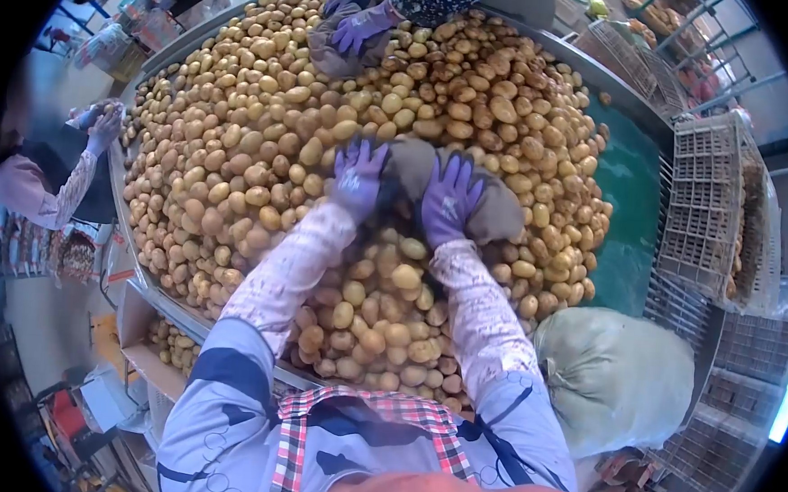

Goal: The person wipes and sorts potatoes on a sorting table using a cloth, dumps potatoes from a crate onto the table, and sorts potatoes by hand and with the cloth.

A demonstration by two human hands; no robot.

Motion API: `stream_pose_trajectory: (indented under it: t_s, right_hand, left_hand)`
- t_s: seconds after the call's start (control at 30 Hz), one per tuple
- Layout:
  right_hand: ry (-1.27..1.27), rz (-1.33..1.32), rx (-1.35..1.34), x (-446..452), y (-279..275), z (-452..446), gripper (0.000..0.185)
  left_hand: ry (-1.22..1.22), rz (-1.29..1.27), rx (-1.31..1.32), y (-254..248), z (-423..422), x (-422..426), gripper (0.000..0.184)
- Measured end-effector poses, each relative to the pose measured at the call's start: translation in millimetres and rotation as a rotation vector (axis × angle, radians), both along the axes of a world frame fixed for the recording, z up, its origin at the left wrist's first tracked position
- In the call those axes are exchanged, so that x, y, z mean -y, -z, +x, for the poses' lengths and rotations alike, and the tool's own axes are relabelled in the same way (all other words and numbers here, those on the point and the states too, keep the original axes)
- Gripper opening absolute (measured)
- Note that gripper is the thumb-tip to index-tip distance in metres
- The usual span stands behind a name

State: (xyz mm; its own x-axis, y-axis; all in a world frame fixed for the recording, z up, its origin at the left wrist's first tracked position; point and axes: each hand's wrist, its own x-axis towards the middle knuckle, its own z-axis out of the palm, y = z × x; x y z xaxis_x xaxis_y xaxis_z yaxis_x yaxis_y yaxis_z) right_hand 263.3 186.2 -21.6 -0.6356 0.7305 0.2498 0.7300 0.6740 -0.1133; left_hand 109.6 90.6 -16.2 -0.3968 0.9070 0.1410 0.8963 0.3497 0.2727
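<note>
Worktop [633, 202], one, metal-rimmed, green surface showing toward the right edge. Potatoes [228, 159], a great many, loose, yellow to brown, heaped from the left edge past the middle and along the near edge. Cloth [497, 209], grey-brown, bunched on the heap near the middle of the worktop; whether one piece or two cannot be told. Left hand [357, 181], purple-gloved, beside the cloth's left end, fingers extended and parted, unclenched; contact beneath the palm hidden. Right hand [451, 197], likewise gloved, laid over the cloth, fingers spread and not curled into a fist; any pinch by the thumb is out of sight. Sack [616, 377], pale green, full, at the near right corner. Crate [699, 201], slatted, tilted, at the right edge. At the far edge, a co-worker's hand [364, 29], purple-gloved, upon a second cloth [329, 54]. Beyond the left edge, another person [46, 180]. Note on handling, by judgement: rubbing over potatoes is best done with palms flat, the cloth spread between skin and stone-hard lumps, pressure light and even, strokes short enough that the upper layer turns without spilling over the near edge.
</note>
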Motion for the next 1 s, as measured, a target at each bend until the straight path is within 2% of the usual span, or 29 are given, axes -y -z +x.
stream_pose_trajectory:
  t_s: [0.03,0.1,0.2,0.23,0.3,0.33,0.37,0.4,0.47,0.5,0.53,0.57,0.63,0.67,0.7,0.73,0.77,0.8,0.87,0.9,0.93,0.97,1.0]
  right_hand:
    - [0.017,0.012,-0.015,-12.7,5.7,-14.6,0.048]
    - [0.001,0.018,0.004,-26.0,1.6,-37.4,0.048]
    - [-0.031,0.037,-0.029,-26.6,-2.0,-51.6,0.046]
    - [-0.037,0.031,-0.038,-19.8,0.7,-45.7,0.046]
    - [-0.085,0.014,-0.008,6.1,-1.0,-15.4,0.042]
    - [-0.091,-0.048,-0.103,23.9,-6.2,5.2,0.037]
    - [-0.126,-0.047,-0.144,40.2,-18.0,26.5,0.035]
    - [-0.162,-0.043,-0.186,54.3,-26.4,47.9,0.033]
    - [-0.203,-0.056,-0.197,85.1,-27.2,86.1,0.029]
    - [-0.221,-0.055,-0.211,98.9,-30.6,104.7,0.026]
    - [-0.208,-0.173,-0.189,105.1,-13.6,120.4,0.023]
    - [-0.256,-0.130,-0.262,106.2,-9.0,134.5,0.023]
    - [-0.273,-0.298,-0.378,92.0,-49.0,145.2,0.032]
    - [-0.276,-0.334,-0.615,71.2,-62.7,137.9,0.037]
    - [-0.300,-0.353,-0.851,50.3,-76.4,130.7,0.043]
    - [0.003,-0.494,-0.862,30.0,-49.8,127.6,0.039]
    - [0.069,-0.842,-1.134,30.4,-132.0,114.2,0.034]
    - [0.072,-0.906,-1.325,19.3,-162.3,101.8,0.033]
    - [-0.037,-0.761,-1.582,-11.6,-185.9,71.5,0.032]
    - [-0.085,-0.640,-1.628,-31.0,-191.5,57.4,0.033]
    - [-0.096,-0.453,-1.557,-54.7,-191.4,43.5,0.034]
    - [0.018,-0.102,-1.186,-83.3,-172.9,32.0,0.038]
    - [0.185,0.272,-0.848,-111.5,-154.9,20.6,0.043]
  left_hand:
    - [-0.069,-0.217,0.138,-30.1,-6.2,-19.2,0.081]
    - [-0.152,-0.239,0.090,-29.6,-21.6,-35.8,0.077]
    - [-0.176,-0.265,0.185,-40.6,-22.7,-22.6,0.073]
    - [-0.175,-0.165,0.121,-24.5,-17.7,-10.6,0.066]
    - [-0.151,0.015,0.143,-23.9,10.5,28.3,0.059]
    - [-0.052,-0.031,0.253,-45.2,23.7,47.6,0.060]
    - [-0.057,0.089,0.399,-41.5,38.6,70.3,0.056]
    - [0.030,0.245,0.404,-27.8,49.9,92.7,0.046]
    - [0.086,0.346,0.050,-24.6,66.7,135.9,0.044]
    - [0.154,0.295,0.052,-37.1,71.5,141.6,0.042]
    - [0.216,0.242,0.059,-59.1,78.0,148.6,0.041]
    - [0.272,0.188,0.066,-70.9,82.3,151.6,0.040]
    - [0.325,0.210,0.336,-74.5,77.5,135.5,0.040]
    - [0.354,0.206,0.472,-78.0,72.5,125.6,0.039]
    - [0.279,0.328,0.590,-87.3,70.8,105.1,0.039]
    - [0.199,0.457,0.701,-102.7,68.7,75.5,0.039]
    - [0.177,0.494,0.498,-122.1,60.0,45.6,0.040]
    - [0.181,0.577,0.486,-132.7,53.0,18.1,0.039]
    - [0.149,0.693,0.481,-164.8,48.5,-31.0,0.040]
    - [0.100,0.717,0.469,-178.5,48.8,-52.0,0.044]
    - [0.089,0.709,0.324,-176.7,41.4,-79.1,0.048]
    - [0.077,0.701,0.179,-168.9,36.0,-102.2,0.052]
    - [0.049,0.534,0.086,-156.8,36.7,-118.5,0.058]
